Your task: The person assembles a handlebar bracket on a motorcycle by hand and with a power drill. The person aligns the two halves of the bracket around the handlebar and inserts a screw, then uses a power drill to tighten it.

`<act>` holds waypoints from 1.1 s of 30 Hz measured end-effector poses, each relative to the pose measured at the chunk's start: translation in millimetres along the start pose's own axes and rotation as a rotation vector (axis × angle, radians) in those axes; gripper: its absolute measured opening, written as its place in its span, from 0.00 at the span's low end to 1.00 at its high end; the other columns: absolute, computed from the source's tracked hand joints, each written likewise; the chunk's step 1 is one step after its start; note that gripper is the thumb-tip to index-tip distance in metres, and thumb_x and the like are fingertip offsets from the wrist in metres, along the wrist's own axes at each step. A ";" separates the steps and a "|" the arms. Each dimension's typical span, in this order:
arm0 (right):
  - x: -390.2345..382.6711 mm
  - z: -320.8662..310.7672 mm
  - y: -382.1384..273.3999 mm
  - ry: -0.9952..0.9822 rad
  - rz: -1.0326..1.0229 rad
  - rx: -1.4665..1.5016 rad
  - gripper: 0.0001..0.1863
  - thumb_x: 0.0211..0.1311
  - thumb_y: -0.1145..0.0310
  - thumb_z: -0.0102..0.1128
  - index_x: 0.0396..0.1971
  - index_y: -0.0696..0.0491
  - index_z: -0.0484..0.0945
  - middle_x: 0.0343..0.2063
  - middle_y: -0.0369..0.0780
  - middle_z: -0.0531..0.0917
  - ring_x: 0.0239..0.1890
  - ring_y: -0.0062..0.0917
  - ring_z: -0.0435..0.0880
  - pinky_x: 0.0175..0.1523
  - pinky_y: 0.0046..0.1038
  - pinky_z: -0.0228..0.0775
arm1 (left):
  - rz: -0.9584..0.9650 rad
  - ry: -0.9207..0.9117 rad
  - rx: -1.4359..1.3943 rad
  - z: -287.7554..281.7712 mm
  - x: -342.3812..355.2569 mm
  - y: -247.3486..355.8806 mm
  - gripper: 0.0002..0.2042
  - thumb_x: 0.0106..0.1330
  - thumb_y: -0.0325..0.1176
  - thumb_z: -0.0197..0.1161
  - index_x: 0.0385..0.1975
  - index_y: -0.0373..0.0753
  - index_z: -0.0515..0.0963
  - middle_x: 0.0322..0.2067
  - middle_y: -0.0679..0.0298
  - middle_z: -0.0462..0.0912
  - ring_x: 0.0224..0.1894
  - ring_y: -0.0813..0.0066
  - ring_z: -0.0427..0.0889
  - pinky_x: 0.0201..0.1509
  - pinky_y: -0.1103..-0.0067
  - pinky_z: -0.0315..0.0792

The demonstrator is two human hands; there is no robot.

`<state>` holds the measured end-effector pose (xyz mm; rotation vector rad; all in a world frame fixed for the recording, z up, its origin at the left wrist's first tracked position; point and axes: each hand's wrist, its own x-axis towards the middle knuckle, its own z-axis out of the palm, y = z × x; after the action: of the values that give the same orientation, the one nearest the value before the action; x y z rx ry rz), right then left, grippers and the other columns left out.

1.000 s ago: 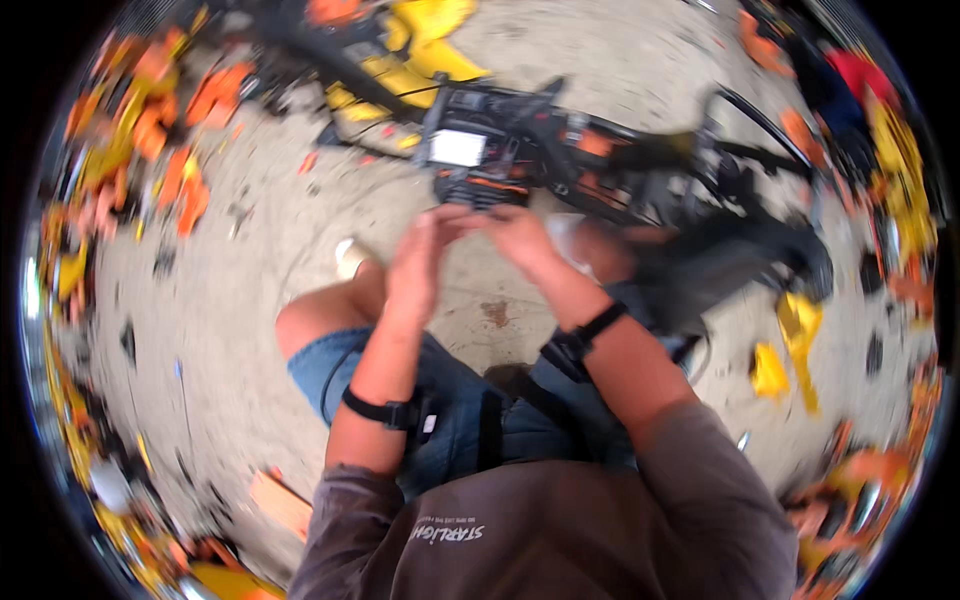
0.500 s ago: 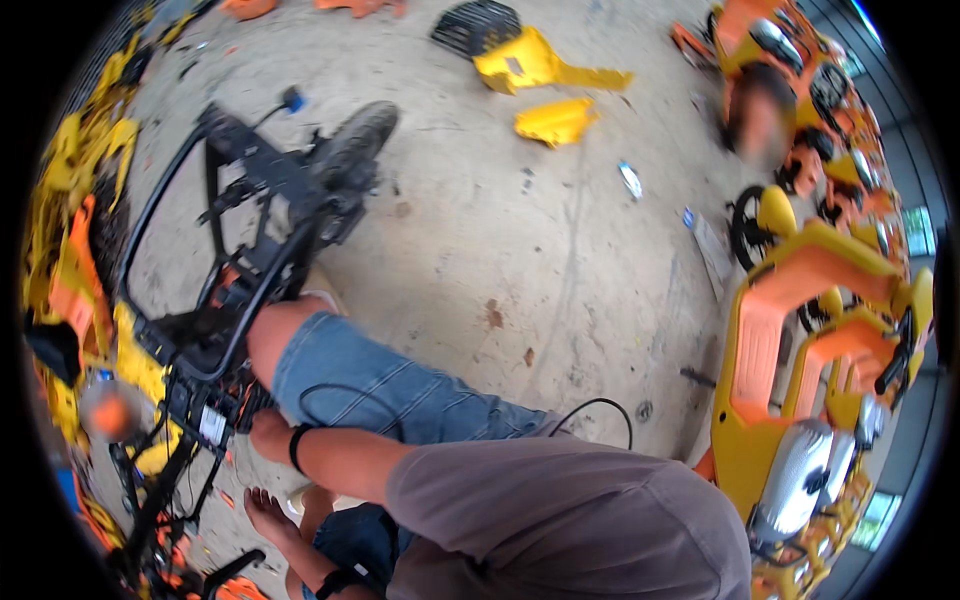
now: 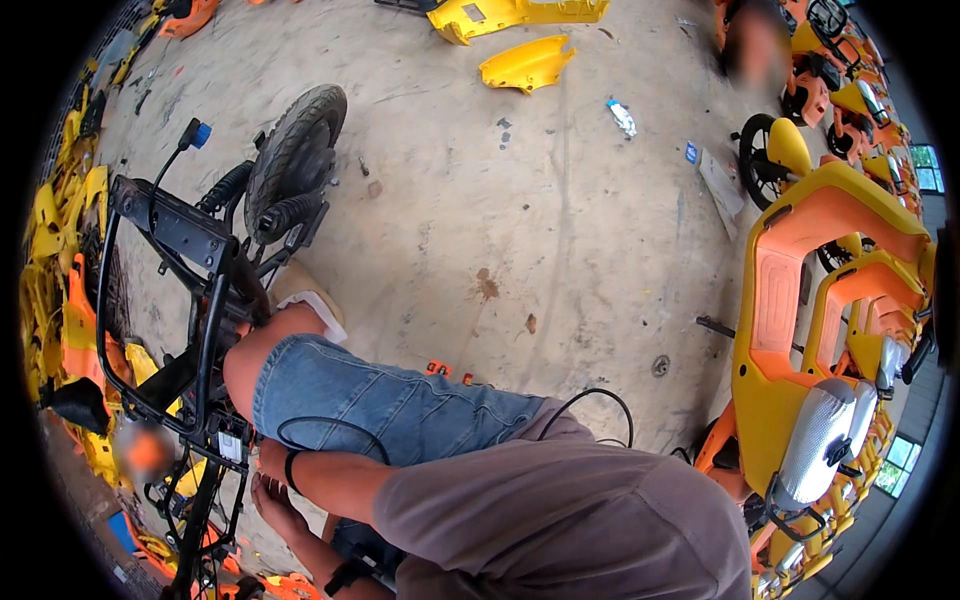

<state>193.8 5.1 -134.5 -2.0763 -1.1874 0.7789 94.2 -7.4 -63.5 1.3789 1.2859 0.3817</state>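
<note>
The concrete floor (image 3: 450,200) spreads widest, a broad stretch of it running from the black frame on the left to a row of yellow-and-orange scooters (image 3: 765,430) that edges the right side. The black frame (image 3: 185,235) is a stripped two-wheeler skeleton of scuffed dark tubing with a flat plate and a looped rail; heaped yellow and orange parts (image 3: 48,225) border it on the outer side. The person's right leg (image 3: 370,385), in denim, reaches close against the frame, leaving little room there. A treaded wheel (image 3: 302,140) sits at the frame's far end, and a curved yellow panel (image 3: 528,65) lies on the floor well apart from it. The left hand (image 3: 280,508) is near the frame, its grip loose, fingers lightly bent and apart, with nothing visible in it. The right hand (image 3: 270,458) is just beside a small box (image 3: 231,445) with a pale face, mounted on the frame; whether its grip is closed or touching anything cannot be told.
</note>
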 end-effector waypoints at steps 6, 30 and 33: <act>-5.6 -7.7 -1.8 -0.039 -0.027 -0.006 0.10 0.46 0.70 0.57 0.26 0.56 0.85 0.34 0.46 0.84 0.39 0.38 0.83 0.43 0.38 0.75 | -0.034 0.045 0.022 -2.5 0.3 3.9 0.20 0.70 0.40 0.48 0.58 0.39 0.68 0.50 0.61 0.74 0.53 0.69 0.72 0.60 0.71 0.61; -33.0 -81.2 -47.4 -0.397 -0.148 0.756 0.18 0.57 0.68 0.57 0.47 0.58 0.79 0.38 0.45 0.85 0.39 0.31 0.84 0.45 0.31 0.75 | 0.277 0.313 -0.464 -73.8 -27.0 -18.0 0.12 0.67 0.33 0.57 0.48 0.39 0.74 0.36 0.62 0.82 0.35 0.76 0.81 0.36 0.83 0.73; -48.6 -116.0 -52.5 -0.493 -0.132 1.122 0.14 0.65 0.68 0.52 0.48 0.56 0.78 0.35 0.39 0.84 0.36 0.22 0.82 0.42 0.27 0.76 | 0.324 0.305 -0.329 -81.7 -43.1 -18.5 0.13 0.68 0.29 0.55 0.49 0.34 0.75 0.42 0.63 0.80 0.43 0.78 0.77 0.48 0.80 0.72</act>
<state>231.4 -42.1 -12.3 -0.8953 -0.7742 1.4949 3.9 -7.7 -36.6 1.2756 1.1731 1.0131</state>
